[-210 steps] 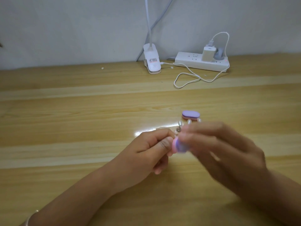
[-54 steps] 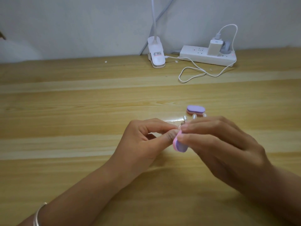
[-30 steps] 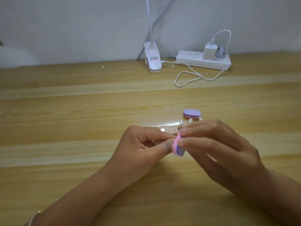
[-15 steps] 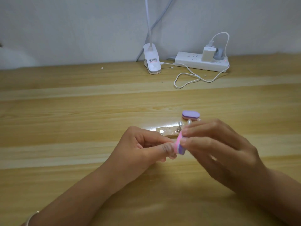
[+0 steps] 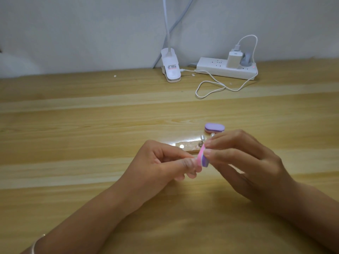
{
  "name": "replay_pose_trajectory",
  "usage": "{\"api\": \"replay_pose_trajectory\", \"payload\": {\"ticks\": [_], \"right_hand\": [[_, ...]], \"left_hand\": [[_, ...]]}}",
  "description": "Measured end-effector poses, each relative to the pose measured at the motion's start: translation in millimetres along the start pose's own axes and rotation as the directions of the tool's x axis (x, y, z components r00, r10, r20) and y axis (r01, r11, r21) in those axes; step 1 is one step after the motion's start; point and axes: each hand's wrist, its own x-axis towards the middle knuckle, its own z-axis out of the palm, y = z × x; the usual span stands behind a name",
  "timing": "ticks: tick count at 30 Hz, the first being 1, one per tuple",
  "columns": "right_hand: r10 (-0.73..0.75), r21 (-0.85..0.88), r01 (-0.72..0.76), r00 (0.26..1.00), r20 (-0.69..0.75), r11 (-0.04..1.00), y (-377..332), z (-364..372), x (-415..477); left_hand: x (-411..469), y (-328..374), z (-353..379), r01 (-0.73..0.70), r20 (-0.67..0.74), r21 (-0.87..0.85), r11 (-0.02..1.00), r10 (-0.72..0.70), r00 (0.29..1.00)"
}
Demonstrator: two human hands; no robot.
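Note:
My right hand (image 5: 244, 162) pinches a small pink-and-purple buffer block (image 5: 202, 159) on edge between thumb and fingers, just above the wooden table (image 5: 91, 134). My left hand (image 5: 161, 167) has its fingers curled, and thumb and forefinger pinch together right against the block's pink face. They seem to grip a tiny pale piece that is almost wholly hidden. Behind the hands lie a second purple buffer block (image 5: 214, 127), a clear strip with round tabs (image 5: 187, 146) and two small glossy false nails (image 5: 202, 138).
At the back by the wall stand a white clip-on lamp base (image 5: 170, 66) and a white power strip (image 5: 216, 69) with a charger plugged in. A looped white cable (image 5: 211, 87) lies in front of them. A thin bracelet (image 5: 34, 244) circles my left wrist.
The block has tipped and shifted a little against my left fingertips across the frames, in small back-and-forth strokes. Both hands stay in the same spot, and the things on the table have not moved.

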Motion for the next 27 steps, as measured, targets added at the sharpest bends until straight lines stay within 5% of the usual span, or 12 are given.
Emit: {"api": "replay_pose_trajectory", "payload": {"ticks": [14, 18, 27], "right_hand": [[0.008, -0.053, -0.005, 0.999, 0.051, 0.999, -2.5, 0.5, -1.3], [0.120, -0.092, -0.125, 0.991, -0.058, 0.988, 5.1, -8.1, 6.2], [0.033, -0.081, -0.034, 0.999, -0.011, 0.996, -1.7, -5.0, 2.0]], "left_hand": [[-0.1, -1.6, 0.0, 0.002, 0.048, 0.003, 1.000, -0.002, 0.999], [0.1, -0.2, 2.5, 0.027, 0.097, -0.051, 0.998, -0.022, 0.995], [-0.1, 0.9, 4.7, 0.065, 0.172, -0.095, 0.993, -0.048, 0.984]]}}
